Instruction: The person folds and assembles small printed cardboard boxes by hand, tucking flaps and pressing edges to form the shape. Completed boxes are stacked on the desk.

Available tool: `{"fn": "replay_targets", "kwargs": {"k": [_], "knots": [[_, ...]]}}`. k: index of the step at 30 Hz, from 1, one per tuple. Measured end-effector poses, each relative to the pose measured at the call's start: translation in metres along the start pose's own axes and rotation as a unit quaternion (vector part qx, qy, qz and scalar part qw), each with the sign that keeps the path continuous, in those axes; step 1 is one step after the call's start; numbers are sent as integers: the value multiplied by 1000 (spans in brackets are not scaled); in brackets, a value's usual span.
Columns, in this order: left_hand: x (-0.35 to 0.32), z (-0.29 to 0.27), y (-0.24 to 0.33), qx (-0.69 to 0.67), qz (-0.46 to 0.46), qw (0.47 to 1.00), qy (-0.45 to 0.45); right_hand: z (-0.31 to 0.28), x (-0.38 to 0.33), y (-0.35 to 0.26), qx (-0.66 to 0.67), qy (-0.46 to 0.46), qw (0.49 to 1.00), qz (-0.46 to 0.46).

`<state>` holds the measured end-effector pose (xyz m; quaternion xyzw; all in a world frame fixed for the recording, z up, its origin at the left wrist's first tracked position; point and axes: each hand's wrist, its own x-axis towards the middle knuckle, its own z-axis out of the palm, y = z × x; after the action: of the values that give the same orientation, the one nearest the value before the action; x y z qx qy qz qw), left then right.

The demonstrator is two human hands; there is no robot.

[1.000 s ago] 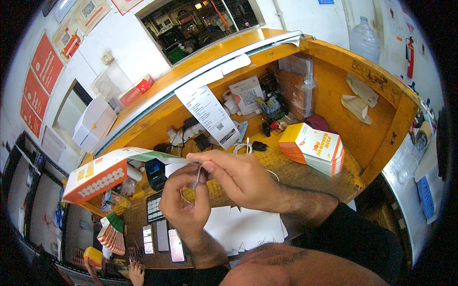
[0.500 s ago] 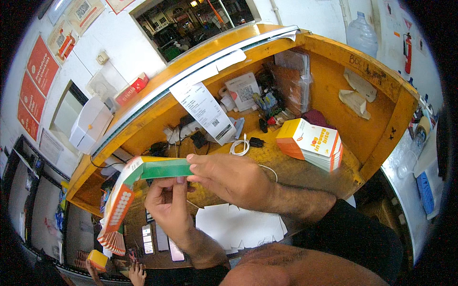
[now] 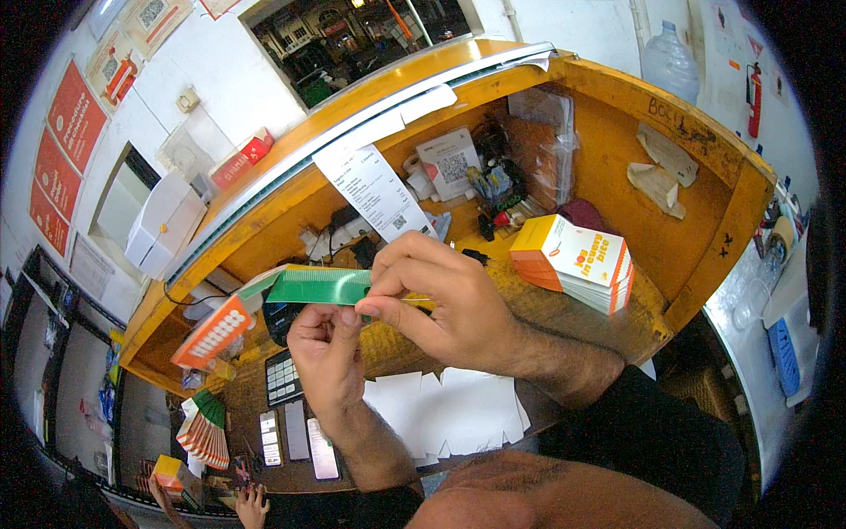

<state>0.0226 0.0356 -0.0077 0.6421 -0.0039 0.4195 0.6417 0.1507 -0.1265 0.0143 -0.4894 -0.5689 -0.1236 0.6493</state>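
A long folded card carton is held above the desk. It has a green face with fine ridges along its top edge, and an orange-and-white printed end hangs out to the left. My left hand pinches its lower edge between thumb and fingers. Close beside it, my right hand grips the right end, thumb below and fingers curled over. The part inside my right hand is hidden. A stack of similar cartons, yellow, white and orange, sits on the desk to the right.
Blank white card sheets lie before me. Phones and a keypad device lie on the left, near fanned striped cartons. Another person's hand is at lower left. A receipt hangs from the yellow counter.
The carton's printed left end has swung up, and its green face has turned more toward me. My right hand has risen with its fingers more curled. My left hand has shifted slightly right.
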Motion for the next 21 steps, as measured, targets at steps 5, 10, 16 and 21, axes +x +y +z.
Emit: {"fn": "replay_targets", "kwargs": {"k": [5, 10, 16, 21], "knots": [[-3, 4, -2, 0, 39, 999, -6, 1, -1, -2, 8, 7, 1000, -8], [-4, -3, -3, 21, 50, 998, 12, -7, 2, -7, -11, -10, 999, -38], [-5, 13, 1, -12, 48, 999, 11, -5, 0, -6, 9, 17, 1000, -23], [-7, 5, -4, -11, 55, 998, -3, -2, 0, -5, 42, 24, 999, -24]]}}
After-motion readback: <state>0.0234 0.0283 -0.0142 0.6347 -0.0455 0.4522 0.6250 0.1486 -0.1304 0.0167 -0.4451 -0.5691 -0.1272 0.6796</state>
